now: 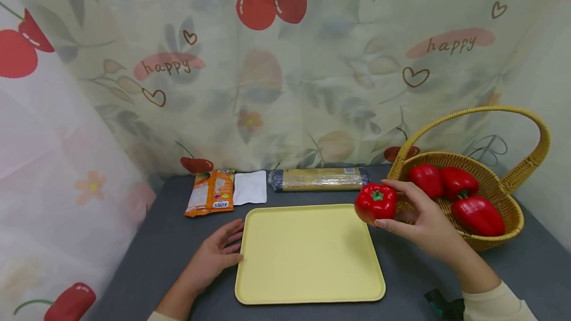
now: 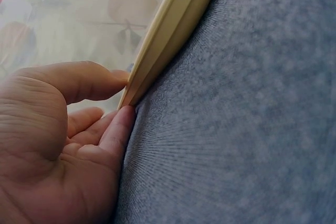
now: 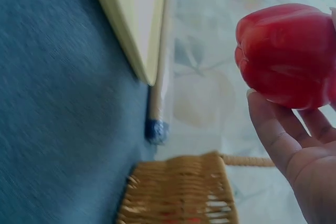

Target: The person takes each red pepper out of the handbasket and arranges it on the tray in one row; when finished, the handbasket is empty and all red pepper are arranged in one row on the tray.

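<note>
Head view: the right hand (image 1: 421, 217) pinches 1 glossy pepper (image 1: 376, 204); 3 red peppers (image 1: 478, 216) sit right of that grip in a woven basket (image 1: 485, 242). Left wrist: the left hand (image 2: 58, 145), fingers loose, touches the smooth tray (image 2: 170, 32). Right wrist: curved fingers hold the lobed pepper.

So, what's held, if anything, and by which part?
The right hand's fingers hold the glossy red bell pepper by its rounded sides; the left hand's fingers touch the edge of the yellow rectangular tray.

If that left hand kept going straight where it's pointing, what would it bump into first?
Most likely the yellow tray: the left hand touches its edge.
</note>
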Demonstrator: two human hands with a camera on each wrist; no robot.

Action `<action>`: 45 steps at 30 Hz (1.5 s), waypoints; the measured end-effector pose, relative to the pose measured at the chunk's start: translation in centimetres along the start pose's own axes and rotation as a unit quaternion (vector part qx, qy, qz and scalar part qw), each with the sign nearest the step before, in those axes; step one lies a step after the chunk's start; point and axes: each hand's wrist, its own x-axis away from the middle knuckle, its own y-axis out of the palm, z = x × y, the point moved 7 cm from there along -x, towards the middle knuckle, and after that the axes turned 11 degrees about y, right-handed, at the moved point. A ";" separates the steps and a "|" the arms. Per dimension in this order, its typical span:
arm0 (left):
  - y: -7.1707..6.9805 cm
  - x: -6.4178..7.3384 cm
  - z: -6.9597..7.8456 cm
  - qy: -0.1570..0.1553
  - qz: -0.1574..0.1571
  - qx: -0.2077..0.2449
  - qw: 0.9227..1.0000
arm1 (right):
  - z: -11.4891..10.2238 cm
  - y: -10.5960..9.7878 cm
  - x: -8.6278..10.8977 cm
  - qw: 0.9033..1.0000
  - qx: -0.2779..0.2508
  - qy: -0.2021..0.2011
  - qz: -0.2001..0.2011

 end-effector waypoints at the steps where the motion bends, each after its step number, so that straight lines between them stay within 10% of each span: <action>1: 0.0 0.0 0.0 0.000 0.001 0.002 1.000 | 0.1 0.3 -0.1 1.000 0.002 0.000 -0.003; 45: 0.2 0.0 0.1 -0.002 0.003 0.014 1.000 | -1.7 11.8 -3.6 0.982 -0.105 0.054 -0.150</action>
